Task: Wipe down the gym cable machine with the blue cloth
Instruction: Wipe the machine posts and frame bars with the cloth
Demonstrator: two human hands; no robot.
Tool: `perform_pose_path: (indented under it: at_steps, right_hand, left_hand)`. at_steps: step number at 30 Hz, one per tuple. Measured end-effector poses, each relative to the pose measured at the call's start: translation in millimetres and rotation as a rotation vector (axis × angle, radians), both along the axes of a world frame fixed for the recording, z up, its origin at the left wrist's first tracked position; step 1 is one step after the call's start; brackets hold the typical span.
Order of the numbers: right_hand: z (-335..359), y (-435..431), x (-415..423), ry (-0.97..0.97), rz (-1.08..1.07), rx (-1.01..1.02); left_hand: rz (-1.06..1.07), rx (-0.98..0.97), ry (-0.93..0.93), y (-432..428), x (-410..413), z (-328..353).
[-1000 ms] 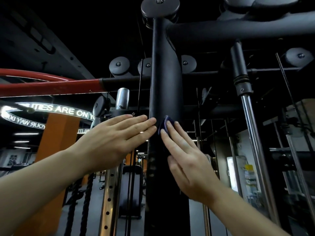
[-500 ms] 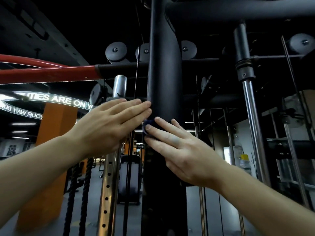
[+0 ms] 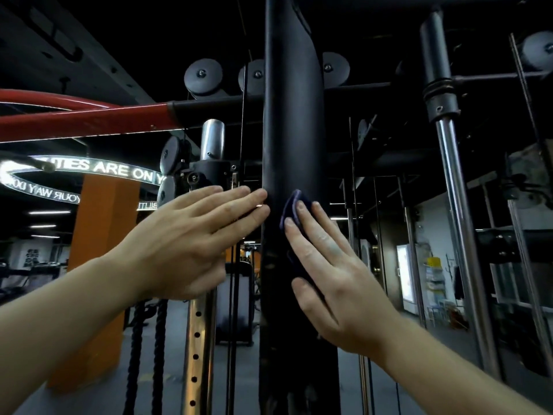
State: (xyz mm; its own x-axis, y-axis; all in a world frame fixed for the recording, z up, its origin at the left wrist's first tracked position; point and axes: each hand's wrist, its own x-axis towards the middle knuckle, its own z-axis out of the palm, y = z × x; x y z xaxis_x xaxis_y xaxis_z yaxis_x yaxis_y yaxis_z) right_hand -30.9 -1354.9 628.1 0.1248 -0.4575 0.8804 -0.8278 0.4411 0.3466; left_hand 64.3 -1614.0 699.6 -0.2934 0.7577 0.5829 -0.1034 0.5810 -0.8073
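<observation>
The cable machine's thick black upright post (image 3: pixel 291 121) runs down the middle of the view. My right hand (image 3: pixel 332 271) lies flat against its front, pressing the blue cloth (image 3: pixel 291 205) onto it; only the cloth's upper edge shows above my fingertips. My left hand (image 3: pixel 191 241) is flat with fingers together, its fingertips touching the post's left edge at the same height. It holds nothing.
Black pulleys (image 3: pixel 203 74) sit on a crossbar behind the post. A chrome perforated column (image 3: pixel 197 339) and thin cables stand to the left, a chrome guide rod (image 3: pixel 457 220) to the right. A red bar (image 3: pixel 83 119) crosses the upper left; an orange pillar (image 3: pixel 101 265) stands behind.
My right hand with the cloth slid from the post's left side to its front right and turned more upright. The view tilted down a little. My left hand stayed on the post's left edge.
</observation>
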Motion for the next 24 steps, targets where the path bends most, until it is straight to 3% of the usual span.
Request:
perform_pose_path:
  at_steps: [5,11,13,17,24]
  right_hand:
    - [-15,8,2,-0.076,0.019,0.028]
    - [-43,2,20,-0.156,-0.069,0.106]
    - [-35,4,22,-0.113,-0.077,0.138]
    - [-14,5,28,-0.212,0.034,0.149]
    - [-46,8,5,0.051,-0.084,0.072]
  left_hand:
    - [-0.049,0.070,-0.096,4,2,-19]
    - [-0.126,0.179,-0.087,22,2,-40]
    - [-0.127,0.170,-0.081,22,2,-38]
    - [-0.069,0.180,-0.056,23,7,-25]
    - [-0.054,0.169,-0.077,22,7,-31]
